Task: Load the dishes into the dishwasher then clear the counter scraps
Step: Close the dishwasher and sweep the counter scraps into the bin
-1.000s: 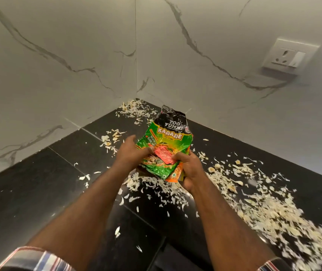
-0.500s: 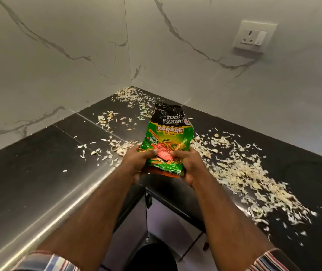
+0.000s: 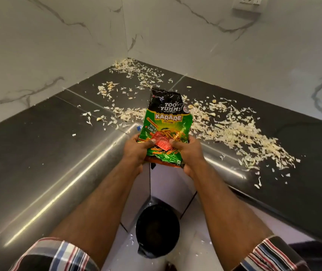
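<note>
Gripping snack packet (image 3: 167,124) w/ both hands, L (image 3: 136,151) & R (image 3: 188,153), above black bin (image 3: 157,229).

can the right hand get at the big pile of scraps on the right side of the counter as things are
Probably not yet. The right hand is curled round the snack packet, shared with the left hand. The path to the scraps on the counter looks open; it would need to let go first.

- The snack packet (image 3: 167,126) reads "TOO YUMM!" in white on its black top.
- Below, on green: "KARARE", then smaller "CHILLI ACHARI".
- Its left side shows "SPICED UP" and "ACHARI".
</note>
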A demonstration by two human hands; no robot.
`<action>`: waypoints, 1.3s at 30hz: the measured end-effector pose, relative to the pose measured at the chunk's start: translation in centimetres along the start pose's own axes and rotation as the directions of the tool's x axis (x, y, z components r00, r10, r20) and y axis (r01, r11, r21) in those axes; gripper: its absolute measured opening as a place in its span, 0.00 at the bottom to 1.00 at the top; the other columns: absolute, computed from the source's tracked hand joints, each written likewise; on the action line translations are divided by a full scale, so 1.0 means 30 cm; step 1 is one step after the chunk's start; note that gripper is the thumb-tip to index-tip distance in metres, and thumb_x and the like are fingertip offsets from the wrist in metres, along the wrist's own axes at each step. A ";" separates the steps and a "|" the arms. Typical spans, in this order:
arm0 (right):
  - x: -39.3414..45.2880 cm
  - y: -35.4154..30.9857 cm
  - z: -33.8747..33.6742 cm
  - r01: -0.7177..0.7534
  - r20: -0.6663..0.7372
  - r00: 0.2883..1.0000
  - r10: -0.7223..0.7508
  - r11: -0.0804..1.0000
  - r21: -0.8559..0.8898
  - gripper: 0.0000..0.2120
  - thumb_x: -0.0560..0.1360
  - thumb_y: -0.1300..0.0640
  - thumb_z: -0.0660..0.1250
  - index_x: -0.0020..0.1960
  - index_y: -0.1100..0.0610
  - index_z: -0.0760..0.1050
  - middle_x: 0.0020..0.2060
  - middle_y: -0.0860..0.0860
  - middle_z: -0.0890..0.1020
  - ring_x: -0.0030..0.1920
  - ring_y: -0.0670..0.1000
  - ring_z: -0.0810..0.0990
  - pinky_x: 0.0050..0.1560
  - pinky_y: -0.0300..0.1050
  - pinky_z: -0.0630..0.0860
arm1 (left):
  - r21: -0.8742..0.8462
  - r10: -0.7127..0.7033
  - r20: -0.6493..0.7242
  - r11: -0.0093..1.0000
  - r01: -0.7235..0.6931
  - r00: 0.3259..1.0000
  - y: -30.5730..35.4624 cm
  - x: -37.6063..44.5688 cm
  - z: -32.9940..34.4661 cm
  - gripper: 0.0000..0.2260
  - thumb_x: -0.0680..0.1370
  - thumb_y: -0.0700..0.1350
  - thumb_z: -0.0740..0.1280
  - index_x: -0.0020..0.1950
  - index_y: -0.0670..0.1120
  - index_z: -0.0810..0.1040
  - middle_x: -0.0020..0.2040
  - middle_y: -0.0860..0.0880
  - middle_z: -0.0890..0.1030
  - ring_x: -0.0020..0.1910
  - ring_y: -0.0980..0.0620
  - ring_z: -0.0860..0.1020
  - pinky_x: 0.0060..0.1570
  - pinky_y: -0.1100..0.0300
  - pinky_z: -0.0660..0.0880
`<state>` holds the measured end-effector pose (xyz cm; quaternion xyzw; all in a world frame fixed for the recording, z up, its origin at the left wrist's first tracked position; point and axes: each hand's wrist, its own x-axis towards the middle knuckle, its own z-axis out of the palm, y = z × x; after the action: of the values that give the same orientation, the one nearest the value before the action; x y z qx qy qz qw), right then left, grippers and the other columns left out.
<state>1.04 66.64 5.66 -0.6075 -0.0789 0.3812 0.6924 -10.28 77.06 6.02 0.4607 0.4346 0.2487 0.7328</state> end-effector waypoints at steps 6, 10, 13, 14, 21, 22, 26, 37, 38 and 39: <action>-0.172 0.191 -0.022 -0.032 -0.107 0.994 0.029 0.999 -0.034 0.14 0.72 0.70 0.74 0.55 0.57 0.78 0.49 0.58 0.86 0.48 0.61 0.86 0.51 0.64 0.82 | -0.017 -0.079 0.025 0.997 0.079 0.997 -0.178 -0.111 -0.117 0.15 0.75 0.34 0.72 0.61 0.42 0.77 0.51 0.41 0.86 0.42 0.42 0.86 0.30 0.50 0.81; -0.259 0.382 -0.065 -0.078 -0.196 0.979 0.060 0.993 -0.086 0.13 0.73 0.69 0.74 0.52 0.56 0.78 0.47 0.56 0.86 0.46 0.58 0.87 0.49 0.61 0.84 | -0.026 -0.167 0.021 0.986 0.168 0.986 -0.375 -0.167 -0.195 0.15 0.75 0.34 0.72 0.61 0.42 0.78 0.50 0.41 0.86 0.41 0.43 0.85 0.33 0.49 0.83; -0.288 0.531 -0.111 -0.124 -0.234 0.968 0.095 0.986 -0.113 0.13 0.73 0.67 0.75 0.51 0.52 0.77 0.46 0.54 0.86 0.46 0.57 0.87 0.50 0.61 0.83 | -0.039 -0.252 -0.004 0.967 0.251 0.968 -0.539 -0.162 -0.245 0.16 0.75 0.35 0.73 0.61 0.45 0.77 0.50 0.42 0.86 0.42 0.42 0.85 0.38 0.47 0.83; -0.288 0.588 -0.131 -0.148 -0.246 0.963 0.112 0.980 -0.131 0.14 0.73 0.66 0.75 0.51 0.51 0.77 0.47 0.53 0.86 0.47 0.56 0.87 0.50 0.61 0.83 | -0.034 -0.280 -0.010 0.960 0.279 0.960 -0.606 -0.155 -0.259 0.16 0.75 0.36 0.73 0.60 0.45 0.77 0.50 0.42 0.86 0.43 0.42 0.85 0.40 0.45 0.83; -0.218 0.995 -0.264 -0.284 -0.302 0.933 0.197 0.916 -0.282 0.22 0.63 0.62 0.77 0.53 0.47 0.78 0.48 0.50 0.86 0.48 0.56 0.85 0.53 0.61 0.82 | 0.073 -0.360 -0.088 0.928 0.367 0.929 -1.082 -0.066 -0.385 0.19 0.70 0.38 0.75 0.61 0.45 0.81 0.51 0.41 0.86 0.49 0.38 0.85 0.51 0.37 0.81; -0.194 1.070 -0.288 -0.296 -0.296 0.932 0.211 0.913 -0.280 0.23 0.64 0.64 0.76 0.54 0.45 0.77 0.48 0.49 0.85 0.50 0.56 0.85 0.55 0.59 0.82 | 0.075 -0.362 -0.088 0.927 0.369 0.928 -1.168 -0.034 -0.402 0.21 0.69 0.37 0.75 0.61 0.43 0.81 0.52 0.39 0.85 0.49 0.37 0.84 0.51 0.38 0.81; -0.099 1.322 -0.375 -0.393 -0.259 0.905 0.336 0.895 -0.213 0.19 0.73 0.71 0.69 0.55 0.50 0.77 0.54 0.52 0.83 0.55 0.59 0.82 0.57 0.59 0.80 | 0.018 -0.468 -0.100 0.882 0.472 0.878 -1.431 0.084 -0.465 0.19 0.69 0.36 0.74 0.60 0.39 0.80 0.54 0.36 0.83 0.48 0.37 0.83 0.48 0.42 0.83; 0.178 1.815 -0.541 -0.528 -0.278 0.844 0.459 0.801 -0.281 0.25 0.69 0.65 0.63 0.64 0.48 0.73 0.54 0.51 0.81 0.59 0.57 0.79 0.59 0.61 0.80 | 0.428 -0.390 -0.073 0.819 0.382 0.918 -1.873 0.358 -0.521 0.35 0.69 0.49 0.74 0.74 0.45 0.69 0.67 0.39 0.76 0.65 0.37 0.76 0.63 0.42 0.76; 0.191 1.833 -0.553 -0.550 -0.266 0.831 0.488 0.793 -0.264 0.24 0.71 0.65 0.63 0.64 0.47 0.72 0.56 0.50 0.80 0.60 0.56 0.78 0.62 0.61 0.78 | 0.516 -0.345 -0.075 0.790 0.332 0.936 -1.890 0.369 -0.517 0.37 0.67 0.52 0.73 0.74 0.45 0.69 0.68 0.40 0.76 0.66 0.38 0.75 0.66 0.42 0.73; 0.196 1.848 -0.561 -0.568 -0.258 0.821 0.510 0.778 -0.268 0.20 0.73 0.64 0.62 0.61 0.46 0.72 0.55 0.50 0.80 0.60 0.55 0.77 0.64 0.61 0.76 | 0.584 -0.305 -0.058 0.761 0.280 0.950 -1.901 0.371 -0.513 0.37 0.67 0.53 0.71 0.75 0.46 0.69 0.68 0.42 0.75 0.67 0.40 0.73 0.67 0.44 0.71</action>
<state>-9.19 55.56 -50.59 -0.7429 0.0952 0.4912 0.4448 -20.12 66.87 -52.41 0.5953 0.5414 -0.0243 0.5933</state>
